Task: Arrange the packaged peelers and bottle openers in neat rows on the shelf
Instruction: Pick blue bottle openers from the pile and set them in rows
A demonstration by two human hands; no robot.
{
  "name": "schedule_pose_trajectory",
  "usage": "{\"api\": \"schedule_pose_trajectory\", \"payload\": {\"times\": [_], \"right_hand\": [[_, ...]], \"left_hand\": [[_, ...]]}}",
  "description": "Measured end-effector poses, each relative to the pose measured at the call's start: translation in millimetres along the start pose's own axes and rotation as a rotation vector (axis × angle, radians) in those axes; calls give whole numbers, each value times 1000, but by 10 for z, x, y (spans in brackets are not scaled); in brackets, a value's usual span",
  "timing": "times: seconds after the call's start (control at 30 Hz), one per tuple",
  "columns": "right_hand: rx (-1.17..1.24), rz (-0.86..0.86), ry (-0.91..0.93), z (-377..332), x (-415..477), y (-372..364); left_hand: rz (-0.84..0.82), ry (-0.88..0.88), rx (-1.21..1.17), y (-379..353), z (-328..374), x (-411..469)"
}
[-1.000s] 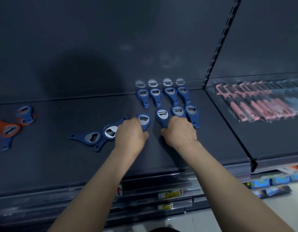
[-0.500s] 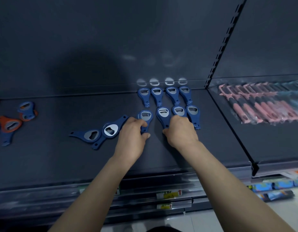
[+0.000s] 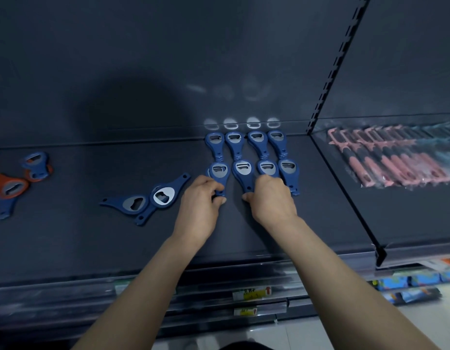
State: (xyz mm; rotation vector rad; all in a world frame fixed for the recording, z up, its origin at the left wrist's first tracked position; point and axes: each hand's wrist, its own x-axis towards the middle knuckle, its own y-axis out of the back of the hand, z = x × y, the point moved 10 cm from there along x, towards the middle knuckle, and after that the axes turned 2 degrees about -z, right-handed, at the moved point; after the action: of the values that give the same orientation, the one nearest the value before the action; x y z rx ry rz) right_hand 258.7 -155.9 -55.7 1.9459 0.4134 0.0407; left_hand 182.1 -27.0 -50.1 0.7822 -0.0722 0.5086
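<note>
Obs: left hand (image 3: 201, 200) curled, thumb and fingertips pinching the handle end of the leftmost front-row opener (image 3: 218, 171). The right hand (image 3: 273, 198) is curled and grips the handle of the second opener (image 3: 241, 169). Both openers lie flat on the shelf (image 3: 320, 210), in two rows of four. The packaged peelers (image 3: 395, 162) are on the adjoining bay, right.

Blue bottle openers (image 3: 255, 142) in two rows (four each), packaged pink peelers (image 3: 395, 168) right
</note>
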Motion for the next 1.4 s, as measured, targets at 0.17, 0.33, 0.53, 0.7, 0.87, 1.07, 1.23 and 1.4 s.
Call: {"api": "schedule_pose_trajectory", "payload": {"times": [0.17, 0.33, 0.53, 0.7, 0.87, 1.07, 1.23, 1.4], "right_hand": [[-2, -8, -10, -7, -19, 0], [-63, 146, 129, -246, -86, 198], [-81, 48, 498, -981, -176, -92], [-205, -66, 717, -1485, -171, -461], [-292, -108, 684, -1602, -81, -640], [-333, -66, 627, -1645, -86, -583], [-42, -61, 371, -1410, 23, -399], [120, -33, 159, -1063, 109, -239]], "left_hand": [[5, -32, 23, 4, 36, 15], [25, -58, 59, 167, 39, 8], [167, 56, 279, 880, -363, -115], [-4, 226, 388, 1133, -845, -252], [-100, 216, 427, 1201, -1000, -304], [25, 289, 393, 1349, -1024, -297], [138, 305, 243, 1341, -945, -198], [66, 303, 199, 1112, -897, -54]]}}
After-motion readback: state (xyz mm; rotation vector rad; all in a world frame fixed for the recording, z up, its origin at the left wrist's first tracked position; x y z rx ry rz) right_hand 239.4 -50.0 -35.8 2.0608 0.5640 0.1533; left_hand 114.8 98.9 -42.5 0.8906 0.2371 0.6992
